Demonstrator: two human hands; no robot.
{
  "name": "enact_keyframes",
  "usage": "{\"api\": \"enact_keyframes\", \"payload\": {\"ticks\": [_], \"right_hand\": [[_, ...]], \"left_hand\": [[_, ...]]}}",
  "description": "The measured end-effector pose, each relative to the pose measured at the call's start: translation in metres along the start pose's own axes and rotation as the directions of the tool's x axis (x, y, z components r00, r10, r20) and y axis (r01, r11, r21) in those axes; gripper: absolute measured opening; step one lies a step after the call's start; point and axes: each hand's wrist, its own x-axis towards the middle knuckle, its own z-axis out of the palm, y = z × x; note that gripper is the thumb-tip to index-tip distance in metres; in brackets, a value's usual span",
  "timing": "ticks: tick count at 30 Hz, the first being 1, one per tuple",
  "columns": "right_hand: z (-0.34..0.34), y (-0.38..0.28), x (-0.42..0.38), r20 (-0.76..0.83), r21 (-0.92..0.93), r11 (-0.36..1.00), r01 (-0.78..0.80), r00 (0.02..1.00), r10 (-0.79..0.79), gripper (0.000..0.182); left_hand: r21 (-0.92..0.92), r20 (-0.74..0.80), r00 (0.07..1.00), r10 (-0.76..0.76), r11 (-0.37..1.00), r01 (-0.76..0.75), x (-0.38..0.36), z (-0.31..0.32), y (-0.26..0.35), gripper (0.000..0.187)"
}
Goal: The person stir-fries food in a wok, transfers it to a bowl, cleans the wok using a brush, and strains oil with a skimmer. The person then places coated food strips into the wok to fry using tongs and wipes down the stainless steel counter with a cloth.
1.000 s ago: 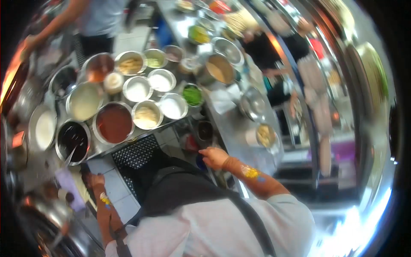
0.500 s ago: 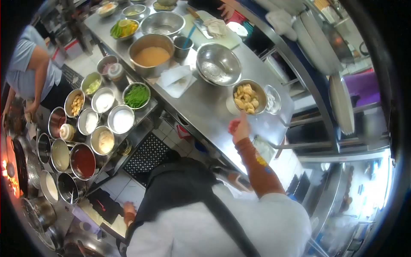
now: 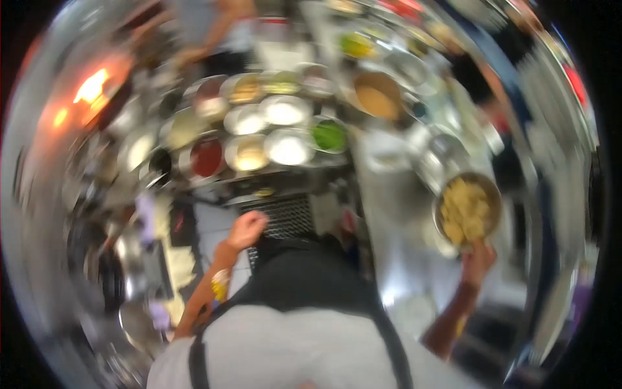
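Right hand [image 3: 478, 260] grips the near rim of a steel bowl of pale yellow pieces [image 3: 468, 209], holding it over the right side of the bench [image 3: 395, 201]. Left hand [image 3: 246, 229] hangs free at the near left, loosely curled and holding nothing, above the black floor mat [image 3: 285, 217]. Farther off, round tins of sauces and powders [image 3: 259, 139] crowd together, blurred. A flame [image 3: 91, 87] glows far left.

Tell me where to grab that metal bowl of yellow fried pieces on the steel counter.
Probably by the near rim, coming from below it in the picture. The metal bowl sits upright and full, so a rim grip keeps fingers off the food. The right hand is already at that near edge; blur hides whether it is gripping. The left hand hangs free.
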Motion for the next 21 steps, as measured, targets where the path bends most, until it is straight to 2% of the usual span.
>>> {"api": "enact_keyframes", "payload": {"ticks": [1,2,3,4,5,6,7,8,9,10,12,14,16,17,18,19,20,21], "right_hand": [[0.015,-0.023,-0.005,0.228,-0.073,0.997,0.023,0.974,-0.006,0.021],[0.057,-0.03,-0.019,0.062,0.143,0.99,0.017,0.998,-0.026,0.025],[0.087,-0.032,-0.022,0.286,0.13,0.988,0.078,0.951,-0.113,0.024],[0.113,-0.032,-0.025,0.481,0.122,0.98,0.156,0.854,-0.196,0.024],[0.154,-0.023,-0.031,0.547,0.199,0.88,0.431,0.696,-0.465,0.023],[0.193,-0.034,-0.053,0.638,0.301,0.873,0.384,0.6,-0.484,0.022],[0.232,-0.046,-0.075,0.716,0.385,0.869,0.311,0.493,-0.494,0.022],[0.262,-0.071,-0.113,0.868,0.329,0.942,-0.063,0.412,-0.276,0.021],[0.289,-0.091,-0.148,0.904,0.303,0.951,-0.064,0.336,-0.266,0.02],[0.312,-0.108,-0.178,0.93,0.278,0.959,-0.063,0.268,-0.252,0.019],[0.357,-0.13,-0.224,0.973,0.23,0.961,0.153,-0.039,-0.226,0.019],[0.399,-0.154,-0.288,0.855,0.459,0.839,0.293,-0.403,-0.327,0.023],[0.426,-0.187,-0.368,0.678,0.644,0.731,0.226,-0.611,-0.408,0.025],[0.443,-0.202,-0.406,0.595,0.703,0.682,0.199,-0.689,-0.413,0.026],[0.473,-0.211,-0.442,0.567,0.721,0.651,0.236,-0.741,-0.36,0.026],[0.491,-0.222,-0.483,0.437,0.869,0.446,0.213,-0.752,-0.493,0.023],[0.507,-0.229,-0.522,0.279,0.959,0.212,0.189,-0.756,-0.592,0.023],[0.525,-0.226,-0.554,0.203,0.974,0.04,0.222,-0.788,-0.581,0.03]], "left_hand": [[-0.08,-0.039,0.994,0.098,0.992,-0.101,0.003,0.003,0.038,0.021],[-0.188,0.012,1.0,0.015,0.982,-0.012,-0.004,0.001,0.087,0.02],[-0.186,-0.008,0.992,0.128,0.974,-0.127,-0.013,-0.005,0.129,0.02],[-0.215,-0.005,0.962,0.274,0.939,-0.269,-0.018,-0.007,0.14,0.022],[-0.397,-0.048,0.972,0.231,0.888,-0.231,-0.028,-0.01,0.155,0.023],[-0.568,-0.077,0.975,0.208,0.794,-0.214,-0.043,-0.017,0.164,0.025],[-0.576,-0.175,0.973,0.153,0.785,-0.227,-0.06,-0.032,0.159,0.025],[-0.584,-0.256,0.962,0.1,0.777,-0.236,-0.073,-0.046,0.155,0.025],[-0.402,-0.504,0.855,0.121,0.844,-0.356,-0.08,-0.057,0.124,0.023],[-0.555,-0.499,0.866,0.03,0.756,-0.346,-0.109,-0.08,0.119,0.021],[-0.531,-0.604,0.797,-0.032,0.761,-0.372,-0.163,-0.111,0.085,0.02],[-0.564,-0.71,0.689,-0.142,0.701,-0.436,-0.219,-0.134,0.058,0.02],[-0.616,-0.753,0.581,-0.307,0.638,-0.462,-0.278,-0.155,0.035,0.022],[-0.585,-0.797,0.48,-0.366,0.663,-0.466,-0.305,-0.165,0.013,0.019],[-0.58,-0.813,0.354,-0.462,0.598,-0.553,-0.329,-0.178,0.011,0.012],[-0.521,-0.845,0.233,-0.481,0.645,-0.56,-0.357,-0.192,-0.004,0.008],[-0.464,-0.853,0.126,-0.507,0.623,-0.63,-0.381,-0.209,-0.005,0.005],[-0.375,-0.872,-0.005,-0.49,0.672,-0.638,-0.402,-0.226,-0.023,0.002]]}}
